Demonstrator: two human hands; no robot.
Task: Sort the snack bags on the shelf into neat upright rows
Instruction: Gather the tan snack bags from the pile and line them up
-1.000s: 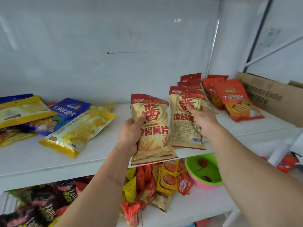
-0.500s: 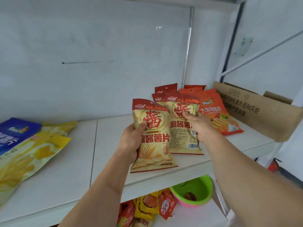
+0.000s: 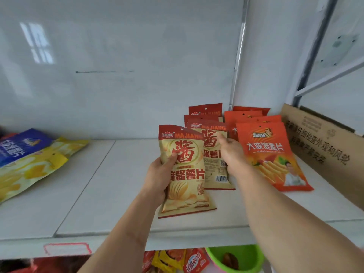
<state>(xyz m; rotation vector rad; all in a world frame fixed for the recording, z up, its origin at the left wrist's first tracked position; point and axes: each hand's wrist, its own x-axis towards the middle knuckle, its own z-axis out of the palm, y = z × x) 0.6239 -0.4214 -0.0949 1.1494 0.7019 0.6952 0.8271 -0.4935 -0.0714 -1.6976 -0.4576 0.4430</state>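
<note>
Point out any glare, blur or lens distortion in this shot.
Head view: a window reflection glares on the glossy back wall; wide-angle bending curves the upright post and shelf edge; the right hand and frame corners are soft, while the held sesame chip bag stays legible.

Cardboard box point(image 3: 323, 142) at 3 o'clock; green bowl point(image 3: 239, 259) at 6 o'clock, brown item point(image 3: 230, 261) inside.

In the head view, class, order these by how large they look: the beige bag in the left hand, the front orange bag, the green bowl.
1. beige bag, though it is nearest the camera
2. front orange bag, close behind
3. green bowl, partly cut off
</note>
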